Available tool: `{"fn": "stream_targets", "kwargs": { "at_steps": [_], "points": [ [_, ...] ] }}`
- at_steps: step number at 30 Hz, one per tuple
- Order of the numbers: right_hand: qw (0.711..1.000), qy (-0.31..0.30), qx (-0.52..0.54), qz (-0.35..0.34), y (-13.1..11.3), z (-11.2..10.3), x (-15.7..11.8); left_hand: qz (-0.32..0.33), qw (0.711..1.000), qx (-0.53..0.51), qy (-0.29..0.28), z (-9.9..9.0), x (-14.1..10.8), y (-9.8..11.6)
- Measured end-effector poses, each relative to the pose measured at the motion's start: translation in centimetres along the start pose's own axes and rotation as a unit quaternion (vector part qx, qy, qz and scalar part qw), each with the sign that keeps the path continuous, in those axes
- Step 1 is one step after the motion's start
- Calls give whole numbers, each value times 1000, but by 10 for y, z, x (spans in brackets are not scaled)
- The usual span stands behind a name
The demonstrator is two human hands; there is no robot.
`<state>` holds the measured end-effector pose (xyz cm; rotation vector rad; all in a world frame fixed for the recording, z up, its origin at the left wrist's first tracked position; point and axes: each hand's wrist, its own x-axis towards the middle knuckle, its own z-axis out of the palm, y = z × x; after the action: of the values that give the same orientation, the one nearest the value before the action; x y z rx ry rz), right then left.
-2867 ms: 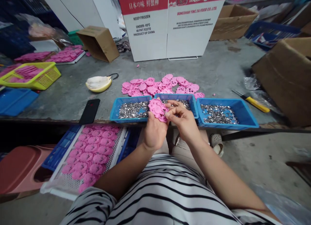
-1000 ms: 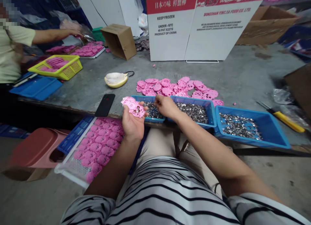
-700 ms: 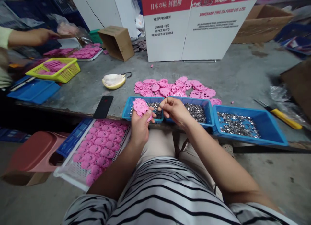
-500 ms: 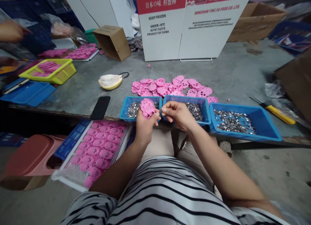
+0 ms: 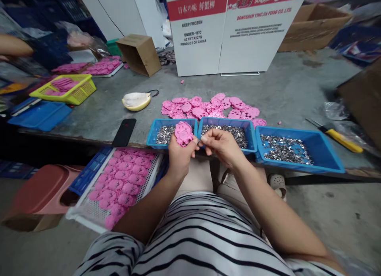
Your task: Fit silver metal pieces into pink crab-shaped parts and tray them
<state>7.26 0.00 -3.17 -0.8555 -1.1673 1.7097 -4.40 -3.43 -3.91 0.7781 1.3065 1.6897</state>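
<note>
My left hand (image 5: pixel 180 155) is closed around a flat pink piece with a moulded, character-like relief (image 5: pixel 183 134), its face turned up toward me. Thumb and fingers of my right hand (image 5: pixel 219 145) pinch together beside my left fingertips; a tiny shiny bit seems to show there, too small to name. Both hands hover at the table's front edge over two blue bins, the left bin (image 5: pixel 151 135) and the middle bin (image 5: pixel 253 137), each holding small metal parts. Behind these bins lies a loose pile of similar pink pieces (image 5: pixel 205 107).
A third blue bin (image 5: pixel 327 157) of metal parts stands to the right, near a yellow-handled tool (image 5: pixel 342 140). Leftward are a black phone (image 5: pixel 124 132), a yellow peel-like object (image 5: pixel 136 101) and a yellow basket (image 5: pixel 80 91). A white tray (image 5: pixel 80 212) carries pink pieces below. Another person's arm (image 5: pixel 14 45) shows far left.
My left hand and the pink piece have shifted slightly right and down, with the fingertips of both hands staying close. The other person's arm at the far left has moved lower.
</note>
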Motion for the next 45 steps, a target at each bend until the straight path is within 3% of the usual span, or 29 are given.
{"fn": "stream_targets", "kwargs": {
  "at_steps": [5,8,13,18,25,45],
  "points": [
    [999,33,-2,-9,3,-3,-4,3,1000,-4,-15,5,-3,-2],
    [997,74,2,-31,1,-10,-6,-21,993,-69,-88,5,-5,-1],
    [989,132,26,-59,1,-15,-13,-111,956,-193,-192,-1,-8,3],
    [987,130,22,-95,4,-6,-22,-94,936,-236,-246,-5,-10,2],
    [986,110,-1,-128,2,0,-26,-50,934,-225,-272,-3,-12,-3],
    [983,131,6,-130,6,7,-26,-20,931,-232,-282,-4,-14,-3]
  ]
}}
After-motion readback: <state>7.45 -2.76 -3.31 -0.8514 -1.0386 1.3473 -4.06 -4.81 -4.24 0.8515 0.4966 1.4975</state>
